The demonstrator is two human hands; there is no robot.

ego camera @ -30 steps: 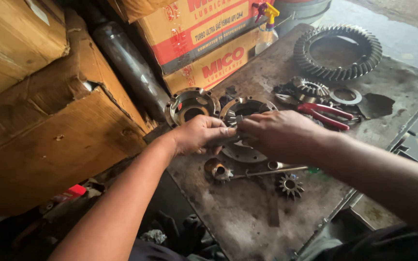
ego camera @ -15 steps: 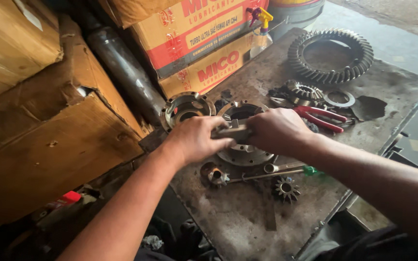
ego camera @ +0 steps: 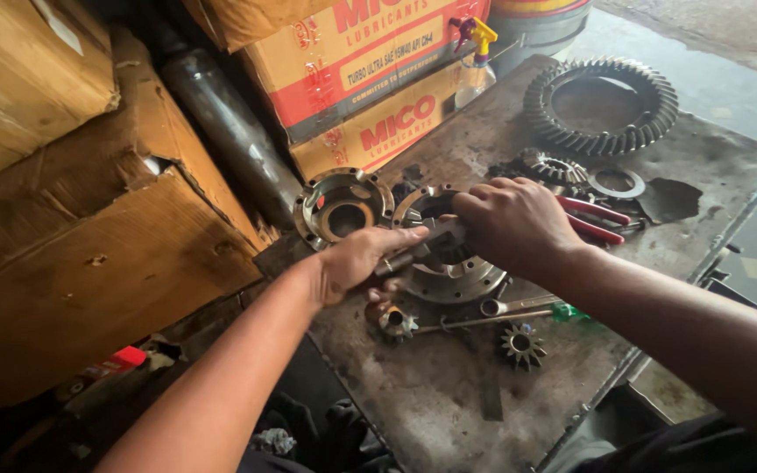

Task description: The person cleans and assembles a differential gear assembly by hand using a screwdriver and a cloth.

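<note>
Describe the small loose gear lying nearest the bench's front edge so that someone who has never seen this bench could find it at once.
Start at the greasy metal bench and find the round differential housing under both hands. Just right of it, below the green-tipped rod, lies a small dark star-shaped gear. Unlike the big ring gear at the back, it is tiny.

Two hands: left hand (ego camera: pixel 354 261), right hand (ego camera: pixel 515 221). One big ring gear (ego camera: pixel 600 105). Two round housing halves (ego camera: pixel 342 206) (ego camera: pixel 456 271). Two small loose gears (ego camera: pixel 521 343) (ego camera: pixel 393 321). One flat washer (ego camera: pixel 616 183). One pair of red-handled pliers (ego camera: pixel 596 221). One spray bottle (ego camera: pixel 475 54). Two printed cartons (ego camera: pixel 357 57) (ego camera: pixel 387 127).
</note>
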